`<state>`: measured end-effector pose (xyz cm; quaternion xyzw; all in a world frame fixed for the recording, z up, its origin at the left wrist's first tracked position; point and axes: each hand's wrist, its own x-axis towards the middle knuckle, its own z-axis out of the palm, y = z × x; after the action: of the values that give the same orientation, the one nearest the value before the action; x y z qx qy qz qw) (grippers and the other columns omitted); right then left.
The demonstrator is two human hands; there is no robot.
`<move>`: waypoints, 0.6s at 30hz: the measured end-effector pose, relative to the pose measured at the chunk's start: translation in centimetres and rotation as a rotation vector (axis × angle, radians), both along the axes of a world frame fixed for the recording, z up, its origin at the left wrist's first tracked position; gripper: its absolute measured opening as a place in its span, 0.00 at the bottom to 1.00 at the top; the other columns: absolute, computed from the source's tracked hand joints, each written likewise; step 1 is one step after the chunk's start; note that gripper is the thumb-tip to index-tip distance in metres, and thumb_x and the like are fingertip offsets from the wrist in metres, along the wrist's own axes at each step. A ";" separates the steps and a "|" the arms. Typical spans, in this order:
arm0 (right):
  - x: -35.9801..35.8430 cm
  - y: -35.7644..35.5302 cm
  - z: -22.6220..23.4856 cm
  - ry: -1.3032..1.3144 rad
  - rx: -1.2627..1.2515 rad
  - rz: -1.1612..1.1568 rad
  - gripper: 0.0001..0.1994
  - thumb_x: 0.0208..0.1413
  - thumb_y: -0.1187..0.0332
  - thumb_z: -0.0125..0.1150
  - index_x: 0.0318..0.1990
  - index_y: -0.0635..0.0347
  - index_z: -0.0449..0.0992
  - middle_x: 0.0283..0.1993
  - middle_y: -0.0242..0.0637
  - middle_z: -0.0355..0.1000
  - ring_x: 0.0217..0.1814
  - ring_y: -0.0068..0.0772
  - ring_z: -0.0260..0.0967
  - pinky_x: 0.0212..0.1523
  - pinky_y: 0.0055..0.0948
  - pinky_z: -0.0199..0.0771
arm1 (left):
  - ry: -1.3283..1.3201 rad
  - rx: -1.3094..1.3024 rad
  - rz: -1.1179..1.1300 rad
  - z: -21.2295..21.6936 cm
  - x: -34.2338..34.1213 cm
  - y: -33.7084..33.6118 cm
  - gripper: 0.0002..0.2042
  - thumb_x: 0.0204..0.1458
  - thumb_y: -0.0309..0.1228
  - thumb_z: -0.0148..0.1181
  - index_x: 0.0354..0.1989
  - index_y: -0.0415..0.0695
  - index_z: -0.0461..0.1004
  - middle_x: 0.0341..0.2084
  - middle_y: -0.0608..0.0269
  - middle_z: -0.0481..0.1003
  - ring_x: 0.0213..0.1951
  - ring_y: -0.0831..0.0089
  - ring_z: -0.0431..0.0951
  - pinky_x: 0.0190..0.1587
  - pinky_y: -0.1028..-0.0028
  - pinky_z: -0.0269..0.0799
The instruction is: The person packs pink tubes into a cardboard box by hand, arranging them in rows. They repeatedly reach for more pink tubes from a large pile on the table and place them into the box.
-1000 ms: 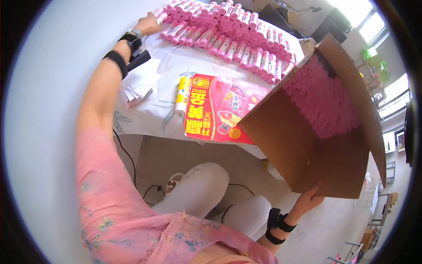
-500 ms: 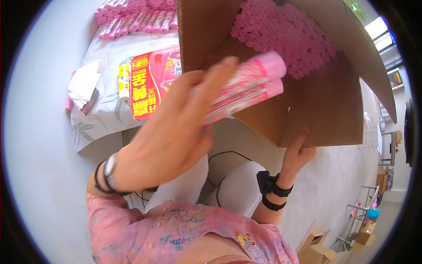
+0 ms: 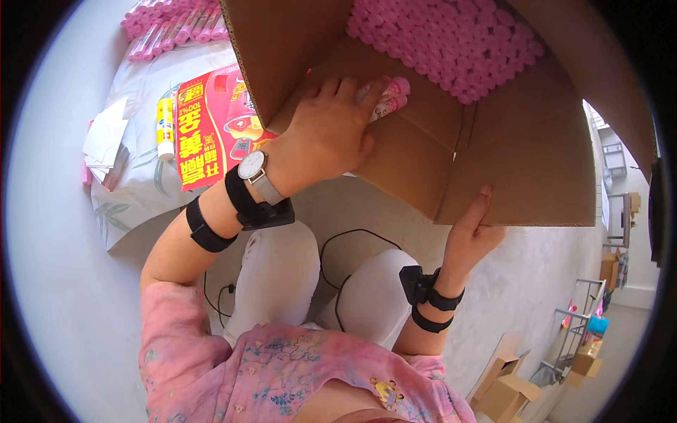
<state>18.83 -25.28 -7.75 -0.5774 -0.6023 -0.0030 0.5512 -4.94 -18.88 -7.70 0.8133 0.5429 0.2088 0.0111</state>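
My left hand (image 3: 326, 130) reaches into an open cardboard box (image 3: 525, 176), closed around a small bunch of pink-capped printed tubes (image 3: 392, 97). Their pink ends stick out past my fingers, while the hand hides the rest of them. Lower right, my right hand (image 3: 474, 233) pinches the box's near edge, with the thumb on the inner side and the fingers beneath. Many more pink-capped tubes (image 3: 444, 49) are stacked tightly at the far end of the box, ends facing me. Bare cardboard shows between that stack and my left hand.
Left of the box, a pale leaf-patterned table cover (image 3: 144, 204) bears a red and yellow printed package (image 3: 211, 134), a yellow glue stick (image 3: 165, 128), white paper cards (image 3: 106, 141) and more pink tubes (image 3: 180, 32). Smaller cartons (image 3: 508, 395) and a metal rack (image 3: 585, 310) stand at right.
My left hand has moved forward with the tubes, down into the box. The box appears shifted slightly left and up in view. My right hand keeps its grip on the box edge.
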 end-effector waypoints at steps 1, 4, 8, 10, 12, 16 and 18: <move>-0.1 0.1 -0.1 0.001 0.021 0.003 0.09 0.65 0.76 0.53 0.32 0.71 0.74 0.23 0.39 0.67 0.24 0.30 0.58 0.26 0.32 0.57 | -0.013 0.096 -0.015 -0.7 -0.2 0.2 0.36 0.51 0.33 0.63 0.72 0.48 0.60 0.52 0.45 0.70 0.56 0.45 0.72 0.66 0.45 0.63; 0.4 -0.1 -0.2 -0.016 -0.012 0.016 0.08 0.64 0.77 0.53 0.32 0.71 0.74 0.23 0.39 0.67 0.25 0.30 0.58 0.26 0.32 0.57 | -0.065 0.191 -0.048 -0.4 -0.4 0.1 0.34 0.50 0.33 0.64 0.69 0.46 0.64 0.51 0.47 0.70 0.54 0.49 0.71 0.61 0.46 0.66; 0.1 0.0 0.4 0.039 -0.017 0.029 0.11 0.69 0.72 0.53 0.32 0.70 0.72 0.25 0.30 0.65 0.29 0.21 0.56 0.30 0.28 0.58 | -0.161 0.240 -0.127 -0.3 -1.5 0.7 0.33 0.50 0.29 0.64 0.69 0.43 0.64 0.54 0.46 0.68 0.56 0.47 0.68 0.61 0.51 0.66; 0.1 0.1 0.4 -0.011 0.001 0.005 0.08 0.65 0.76 0.53 0.35 0.70 0.77 0.26 0.41 0.70 0.27 0.34 0.63 0.30 0.33 0.63 | -0.253 0.215 -0.115 -0.5 -2.1 0.3 0.33 0.50 0.28 0.65 0.68 0.42 0.65 0.54 0.46 0.68 0.55 0.46 0.68 0.61 0.53 0.67; 0.5 0.1 -0.1 -0.008 -0.005 -0.005 0.08 0.65 0.75 0.54 0.35 0.70 0.77 0.25 0.41 0.70 0.26 0.34 0.63 0.30 0.33 0.64 | -0.345 0.191 -0.104 -0.3 -2.4 -0.3 0.33 0.49 0.27 0.66 0.67 0.41 0.65 0.53 0.45 0.68 0.55 0.46 0.68 0.61 0.56 0.67; 0.8 0.1 -0.1 -0.021 -0.011 0.023 0.08 0.65 0.75 0.54 0.37 0.70 0.77 0.25 0.42 0.71 0.26 0.36 0.64 0.31 0.33 0.65 | -0.411 0.192 -0.045 0.3 -2.0 -1.8 0.28 0.49 0.27 0.69 0.60 0.39 0.69 0.48 0.46 0.72 0.49 0.46 0.71 0.58 0.56 0.68; 0.7 -0.1 0.2 -0.004 -0.014 0.023 0.08 0.65 0.75 0.54 0.35 0.70 0.76 0.24 0.42 0.70 0.25 0.36 0.63 0.30 0.33 0.64 | -0.403 0.200 -0.019 0.3 -1.7 -2.1 0.26 0.50 0.28 0.69 0.58 0.38 0.70 0.45 0.48 0.73 0.47 0.47 0.72 0.56 0.56 0.69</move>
<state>19.48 -25.37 -7.56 -0.5743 -0.6102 0.0065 0.5457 -6.64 -20.95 -7.40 0.7572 0.4988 0.4198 0.0405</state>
